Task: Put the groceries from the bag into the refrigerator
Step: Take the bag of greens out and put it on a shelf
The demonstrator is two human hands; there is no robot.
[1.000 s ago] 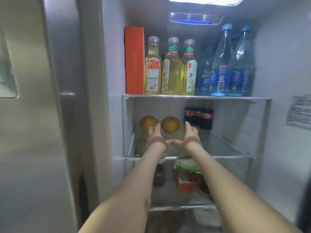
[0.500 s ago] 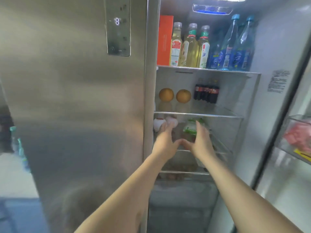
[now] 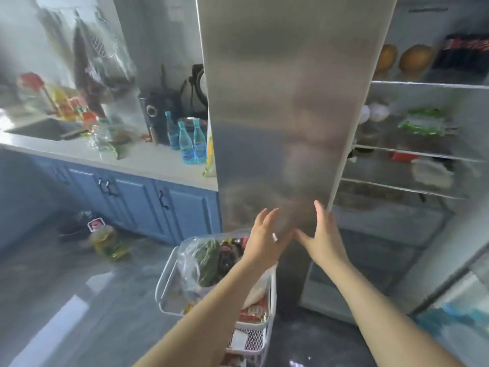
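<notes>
Item 1, hands. My left hand point(image 3: 267, 235) and right hand point(image 3: 324, 235) hang side by side over the basket, fingers straight and spread, palms facing each other, thumbs nearly meeting. Both are released and carry nothing. I judge they are held this way to close on the next item from two sides.

Item 2, basket point(image 3: 165, 280). White wire basket on the floor, just beside the closed refrigerator door point(image 3: 285, 102). It stands in for the bag and holds the remaining groceries: a clear plastic bag of greens point(image 3: 201, 258), a red packet point(image 3: 254, 312), and darker items I cannot identify through the blur. Parked at the foot of the refrigerator, I judge, to keep each carry short.

Item 3, refrigerator point(image 3: 423, 83). The right compartment stands open. Two round brown fruits point(image 3: 415, 59) sit side by side on an upper shelf next to dark bottles point(image 3: 465, 53); white round items point(image 3: 377, 112) and a green packet point(image 3: 423, 123) lie on the shelf below. Like sits with like, and bare shelf room shows lower down.

Item 4, counter point(image 3: 148, 157). Blue bottles point(image 3: 193, 141) stand near the refrigerator's side; a yellow jug point(image 3: 108, 241) sits on the floor by the cabinets.

Status: task partly done; the basket is still loaded.
</notes>
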